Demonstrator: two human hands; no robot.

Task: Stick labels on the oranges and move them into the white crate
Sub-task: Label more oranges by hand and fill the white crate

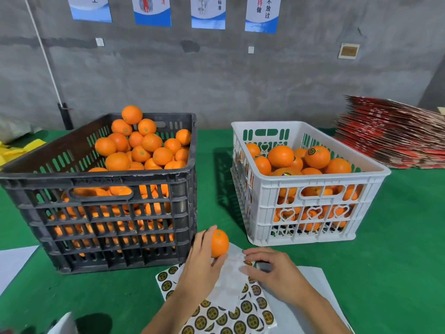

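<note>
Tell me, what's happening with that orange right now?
Left hand grips round unlabelled orange. Right hand pinches round gold label. White plastic crate unobstructed.

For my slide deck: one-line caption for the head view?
Left hand holds an orange; right hand pinches a label beside the white crate.

Black crate [103,208] in scuffed, matt plastic; white crate [310,189] in cleaner, smooth plastic; oranges [142,145] waxy with a soft sheen; green table cover [397,249] matt, felt-like cloth; label sheets [231,314] glossy paper; wall [216,75] rough bare concrete.
</note>
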